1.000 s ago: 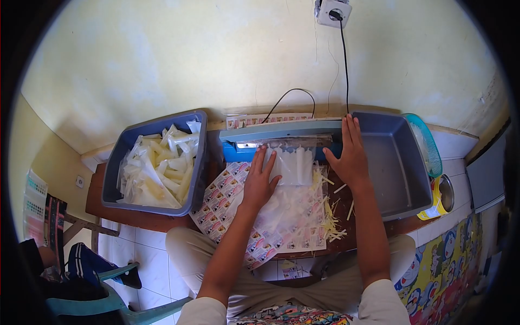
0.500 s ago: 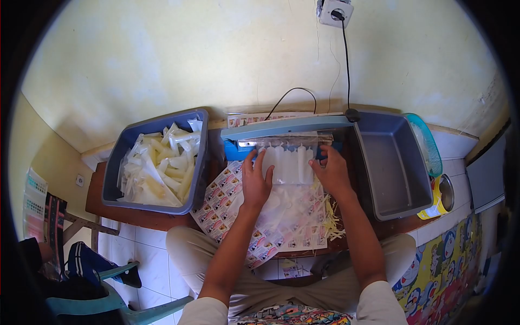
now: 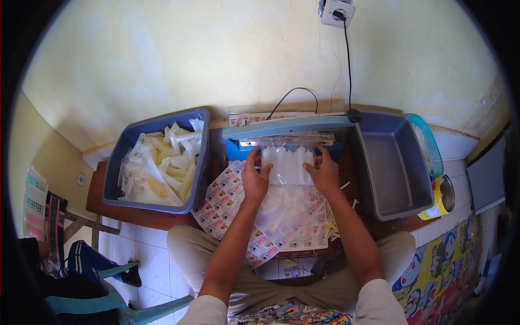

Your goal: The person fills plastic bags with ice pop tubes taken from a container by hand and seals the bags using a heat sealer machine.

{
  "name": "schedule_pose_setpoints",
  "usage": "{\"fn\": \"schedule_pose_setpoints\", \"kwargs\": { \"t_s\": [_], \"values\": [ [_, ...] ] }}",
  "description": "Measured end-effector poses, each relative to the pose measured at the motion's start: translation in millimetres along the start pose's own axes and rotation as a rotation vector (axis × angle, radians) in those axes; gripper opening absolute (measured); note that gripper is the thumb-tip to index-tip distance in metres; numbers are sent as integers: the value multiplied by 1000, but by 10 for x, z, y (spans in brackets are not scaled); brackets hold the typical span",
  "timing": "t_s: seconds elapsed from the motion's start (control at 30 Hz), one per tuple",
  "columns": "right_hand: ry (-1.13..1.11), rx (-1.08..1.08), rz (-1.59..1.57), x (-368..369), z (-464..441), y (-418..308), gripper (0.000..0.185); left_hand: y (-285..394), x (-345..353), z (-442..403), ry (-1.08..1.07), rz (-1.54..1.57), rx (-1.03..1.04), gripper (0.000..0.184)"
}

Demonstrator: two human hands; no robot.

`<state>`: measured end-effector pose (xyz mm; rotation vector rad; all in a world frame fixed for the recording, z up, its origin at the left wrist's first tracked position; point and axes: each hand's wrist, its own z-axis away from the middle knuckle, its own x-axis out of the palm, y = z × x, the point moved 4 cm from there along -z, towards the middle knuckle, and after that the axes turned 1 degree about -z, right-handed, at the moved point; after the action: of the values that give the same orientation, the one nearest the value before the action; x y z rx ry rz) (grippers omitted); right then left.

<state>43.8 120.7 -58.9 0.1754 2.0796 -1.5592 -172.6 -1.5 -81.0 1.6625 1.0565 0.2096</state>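
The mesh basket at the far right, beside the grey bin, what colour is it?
The mesh basket is teal green; the head view shows it best.

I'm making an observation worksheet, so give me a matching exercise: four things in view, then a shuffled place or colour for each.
1. Power plug
2. Left hand
3. Mesh basket
4. Heap of packets

A. Teal
B. Inside the tub on the left
C. In the wall socket
D. At the left edge of the clear packet

Pairs: 1-C, 2-D, 3-A, 4-B
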Motion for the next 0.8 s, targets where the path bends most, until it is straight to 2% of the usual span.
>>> {"fn": "schedule_pose_setpoints", "kwargs": {
  "t_s": [0.17, 0.33, 0.5, 0.73, 0.8],
  "values": [
    [-21, -39, 19, 6, 16, -33, 54, 65, -24, 10, -36, 24, -26, 72],
    [-35, -25, -22, -77, 87, -131, 51, 207, -82, 39, 14, 95, 3, 62],
    [-72, 3, -28, -272, 141, -392, 49, 483, -283, -5, -56, 10, 88, 59],
    [-166, 49, -8, -399, 388, -432, 44, 566, -497, 225, -182, 92, -41, 59],
    [-206, 6, 1, -360, 492, -339, 44, 510, -552, 353, -207, 96, -93, 59]
  ]
}}
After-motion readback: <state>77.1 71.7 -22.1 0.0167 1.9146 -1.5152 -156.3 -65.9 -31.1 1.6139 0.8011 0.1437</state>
